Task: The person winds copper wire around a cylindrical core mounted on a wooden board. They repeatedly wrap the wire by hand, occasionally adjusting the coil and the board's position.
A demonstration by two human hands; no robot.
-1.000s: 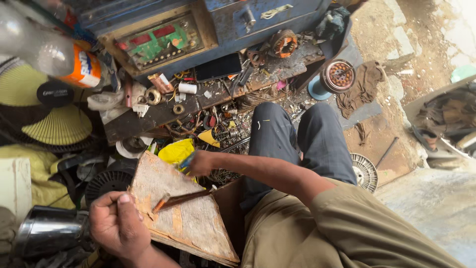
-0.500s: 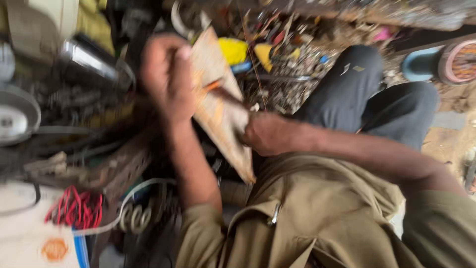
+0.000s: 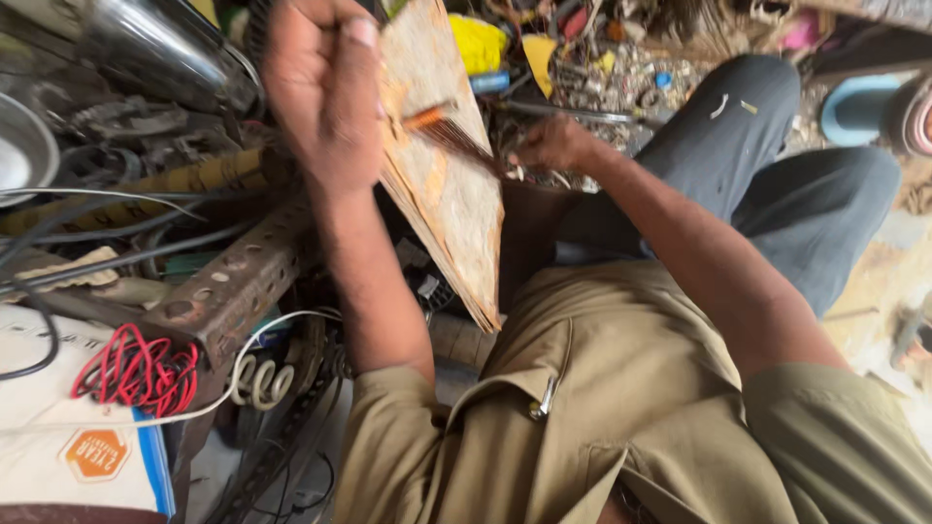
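Left hand [image 3: 325,92] clamped on rusty board [image 3: 442,184], tilted over lap as work face; right hand [image 3: 553,146] pinching small brush [image 3: 447,131] against it, bristles flat for scrubbing.

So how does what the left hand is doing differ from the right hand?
The left hand is raised, closed near the upper edge of the worn, rust-stained board; the right hand is lower, beyond the board's far edge. The left hand looks large and close to the camera; the right hand looks smaller and farther off. An orange-handled tool lies across the board, its dark end toward the right hand. Both hands are bare.
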